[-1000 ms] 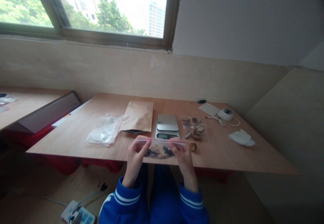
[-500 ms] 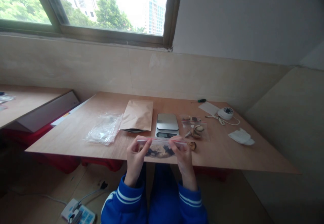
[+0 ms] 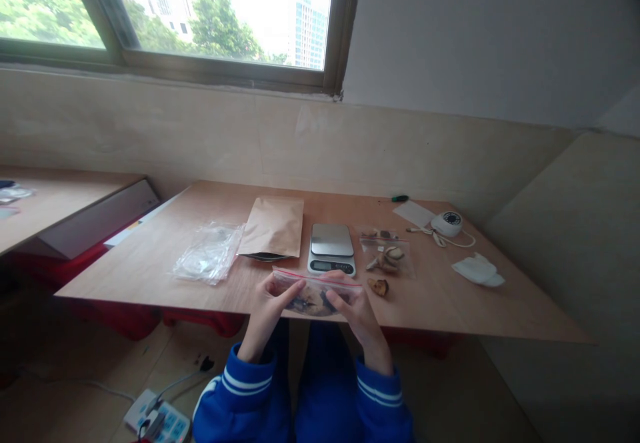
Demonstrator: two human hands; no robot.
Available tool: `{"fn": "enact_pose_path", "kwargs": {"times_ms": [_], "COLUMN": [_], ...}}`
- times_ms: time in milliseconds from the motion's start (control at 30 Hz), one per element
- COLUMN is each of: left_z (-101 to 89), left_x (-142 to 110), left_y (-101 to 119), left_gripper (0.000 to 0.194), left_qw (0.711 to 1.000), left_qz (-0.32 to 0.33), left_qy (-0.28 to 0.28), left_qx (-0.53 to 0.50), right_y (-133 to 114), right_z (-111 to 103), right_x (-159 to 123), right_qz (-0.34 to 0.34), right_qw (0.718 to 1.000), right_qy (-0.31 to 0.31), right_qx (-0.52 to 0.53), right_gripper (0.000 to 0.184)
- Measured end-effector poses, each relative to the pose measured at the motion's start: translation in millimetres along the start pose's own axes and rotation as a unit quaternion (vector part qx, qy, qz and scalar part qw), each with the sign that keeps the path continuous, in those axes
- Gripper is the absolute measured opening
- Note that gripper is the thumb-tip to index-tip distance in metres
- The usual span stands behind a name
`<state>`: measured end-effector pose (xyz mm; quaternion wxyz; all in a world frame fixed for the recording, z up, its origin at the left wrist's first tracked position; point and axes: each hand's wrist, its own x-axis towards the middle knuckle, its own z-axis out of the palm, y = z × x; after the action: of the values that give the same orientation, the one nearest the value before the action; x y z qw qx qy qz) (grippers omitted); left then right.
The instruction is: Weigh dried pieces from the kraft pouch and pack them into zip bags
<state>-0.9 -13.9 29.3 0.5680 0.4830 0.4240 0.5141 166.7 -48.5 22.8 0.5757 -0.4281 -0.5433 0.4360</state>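
Between my hands is a clear zip-lock bag [image 3: 313,296] with a red seal strip, held at the table's front edge. Dark and pale dried pieces, which look like mushrooms, lie inside it. My left hand [image 3: 273,299] pinches the bag's left side, thumb on the front. On the right side my right hand [image 3: 353,303] grips it the same way. Just behind the bag stands a kitchen scale [image 3: 331,246] with a bare metal plate. One loose dried mushroom piece [image 3: 379,287] rests right of my right hand. Beyond it lies another zip-lock bag [image 3: 387,256] of dried mushrooms.
A brown paper pouch [image 3: 273,226] lies left of the scale, its mouth toward me. Farther left are empty clear bags [image 3: 207,254]. At the right sit a white camera [image 3: 447,223] with cable, a crumpled tissue [image 3: 477,270] and a green-handled screwdriver [image 3: 399,199]. A power strip [image 3: 159,417] lies on the floor.
The bag has tilted, its right end now lower. My right hand has shifted left and inward, uncovering the loose mushroom piece, and my thumbs sit lower on the bag.
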Motion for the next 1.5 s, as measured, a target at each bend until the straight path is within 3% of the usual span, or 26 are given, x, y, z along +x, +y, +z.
{"fn": "enact_pose_path", "kwargs": {"times_ms": [333,733,900,1033,1500], "left_z": [1.7,13.9,8.2,3.7,0.6], "left_x": [-2.1,-8.7,-7.1,-5.6,-9.0], "left_y": [3.8,11.6,6.2,2.2,10.3], "left_gripper": [0.017,0.02,0.03,0.026,0.02], "left_qw": [0.999,0.999,0.999,0.999,0.999], "left_qz": [0.018,0.011,-0.006,-0.034,0.016], "left_qy": [-0.015,0.032,0.014,0.001,0.017], "left_qx": [-0.023,-0.028,-0.031,-0.042,-0.022], "right_y": [-5.4,-1.0,0.6,1.0,0.6], "right_z": [3.0,9.2,6.8,4.5,14.4], "right_x": [2.5,3.6,2.7,1.2,4.0], "right_qz": [-0.053,-0.096,-0.069,-0.029,-0.023], "right_qw": [0.996,0.982,0.993,0.999,1.0], "right_qy": [0.061,0.15,0.09,0.04,0.013], "right_qx": [-0.027,-0.061,-0.013,-0.003,0.01], "right_gripper": [0.013,0.015,0.015,0.014,0.015]}}
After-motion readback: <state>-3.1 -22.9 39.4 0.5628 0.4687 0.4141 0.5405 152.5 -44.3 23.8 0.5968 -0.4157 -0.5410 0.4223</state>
